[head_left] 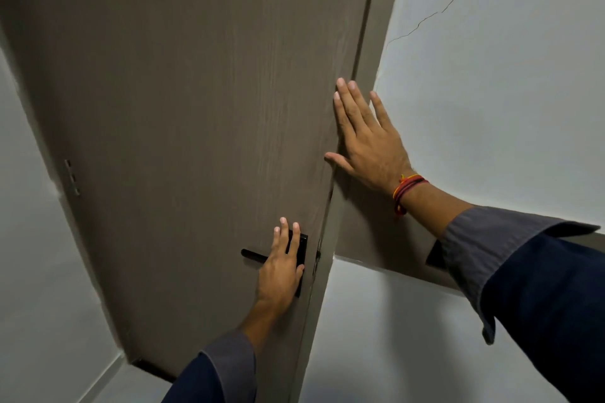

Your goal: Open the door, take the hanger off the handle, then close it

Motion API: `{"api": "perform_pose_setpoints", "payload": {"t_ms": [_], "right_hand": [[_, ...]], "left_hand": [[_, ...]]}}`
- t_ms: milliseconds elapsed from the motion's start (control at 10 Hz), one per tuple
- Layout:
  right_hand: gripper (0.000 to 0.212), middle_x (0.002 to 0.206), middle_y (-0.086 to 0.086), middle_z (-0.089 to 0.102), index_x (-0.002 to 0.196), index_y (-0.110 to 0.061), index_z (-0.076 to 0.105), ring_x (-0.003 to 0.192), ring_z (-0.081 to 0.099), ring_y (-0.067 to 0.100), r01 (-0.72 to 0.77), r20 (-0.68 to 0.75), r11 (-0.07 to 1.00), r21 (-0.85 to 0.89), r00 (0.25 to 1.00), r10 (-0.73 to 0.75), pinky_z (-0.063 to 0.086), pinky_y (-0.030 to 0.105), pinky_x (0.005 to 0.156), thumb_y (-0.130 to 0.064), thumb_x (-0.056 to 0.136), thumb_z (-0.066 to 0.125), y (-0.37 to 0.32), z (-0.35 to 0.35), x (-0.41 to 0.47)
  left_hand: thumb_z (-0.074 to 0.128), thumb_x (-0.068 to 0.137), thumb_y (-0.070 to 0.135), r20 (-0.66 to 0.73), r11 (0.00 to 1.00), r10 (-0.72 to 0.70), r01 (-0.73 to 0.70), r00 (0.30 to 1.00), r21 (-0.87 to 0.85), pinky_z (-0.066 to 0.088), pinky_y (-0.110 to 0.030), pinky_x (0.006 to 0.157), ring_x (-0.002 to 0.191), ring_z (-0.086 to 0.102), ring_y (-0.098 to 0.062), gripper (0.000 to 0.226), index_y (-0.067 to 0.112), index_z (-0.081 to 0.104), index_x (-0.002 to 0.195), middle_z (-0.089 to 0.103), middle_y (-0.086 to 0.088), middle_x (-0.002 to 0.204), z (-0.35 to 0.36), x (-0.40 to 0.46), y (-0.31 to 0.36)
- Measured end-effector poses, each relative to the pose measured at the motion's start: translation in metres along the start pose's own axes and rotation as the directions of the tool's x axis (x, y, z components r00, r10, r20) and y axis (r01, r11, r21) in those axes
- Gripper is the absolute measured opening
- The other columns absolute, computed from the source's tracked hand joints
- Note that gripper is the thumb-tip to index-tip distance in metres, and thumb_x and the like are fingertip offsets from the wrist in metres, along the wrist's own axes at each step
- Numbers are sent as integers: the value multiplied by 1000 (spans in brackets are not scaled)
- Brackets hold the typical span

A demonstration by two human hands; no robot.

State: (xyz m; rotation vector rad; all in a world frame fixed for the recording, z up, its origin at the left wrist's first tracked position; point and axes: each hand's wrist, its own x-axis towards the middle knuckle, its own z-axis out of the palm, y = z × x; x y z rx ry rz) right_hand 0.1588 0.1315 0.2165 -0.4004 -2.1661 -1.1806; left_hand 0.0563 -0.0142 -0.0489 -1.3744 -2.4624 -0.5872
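Door (196, 108) apparently shut; left hand (281, 268) flat over handle (253, 255), right hand (363, 137) splayed, empty. Next: grip, press handle.

No readable text, label, brand, number or sign appears anywhere in this view. The brown door (183, 101), its black handle (253, 255) and the white wall (491, 91) beside it all carry plain, unmarked surfaces.
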Motion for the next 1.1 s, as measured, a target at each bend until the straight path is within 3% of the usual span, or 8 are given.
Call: {"api": "perform_pose_setpoints", "payload": {"t_ms": [300, 500, 700, 900, 1000, 1100], "right_hand": [[99, 172, 26, 9, 163, 6, 11, 161, 8, 38, -47, 49, 991, -123, 997, 54, 10, 49, 132, -69, 102, 33, -7, 2, 11], [97, 171, 30, 8, 161, 12, 12, 161, 6, 41, -82, 76, 986, -143, 993, 94, 10, 48, 133, -65, 104, 28, -15, 7, 17], [96, 169, 32, 12, 159, 14, 18, 160, 7, 42, -79, 112, 982, -173, 989, 99, 12, 50, 132, -60, 102, 36, -18, 6, 22], [95, 168, 33, 16, 157, 14, 26, 160, 7, 43, -55, 128, 985, -165, 989, 77, 9, 51, 132, -62, 101, 37, -15, 5, 22], [93, 169, 31, 17, 157, 14, 27, 160, 8, 42, -42, 141, 987, -153, 988, 63, 10, 51, 133, -61, 102, 37, -15, -3, 21], [85, 170, 27, 18, 160, 8, 26, 161, 11, 40, -62, 62, 998, -28, 996, 63, 14, 52, 132, -57, 105, 36, -5, -11, 17]], "left_hand": [[58, 102, 34, 34, 999, -6, 7, 999, -38, 53, -32, 108, 160, -4, -27, 97, 18, -18, 160, -24, -9, 170, 5, 26, 6], [60, 101, 34, 27, 1000, -18, 18, 999, -24, 54, -32, 106, 160, -2, -28, 99, 18, -18, 160, -21, -10, 171, 15, 36, 8], [61, 100, 34, 25, 999, -37, 37, 999, 18, 53, -31, 106, 160, 1, -28, 100, 16, -16, 160, -16, -12, 172, 23, 44, 10], [63, 99, 34, 20, 998, -53, 53, 998, -15, 49, -34, 113, 160, -3, -28, 102, 17, -18, 160, -21, -11, 170, 24, 49, 10], [61, 99, 37, 57, 999, -50, 51, 997, -8, 39, -41, 121, 160, 0, -30, 101, 18, -17, 160, -21, -13, 170, 13, 43, 8], [51, 103, 42, -35, 1000, 25, -24, 999, 7, 30, -55, 124, 160, 9, -30, 86, 14, -5, 162, -5, -13, 172, -12, 49, 7]]}}
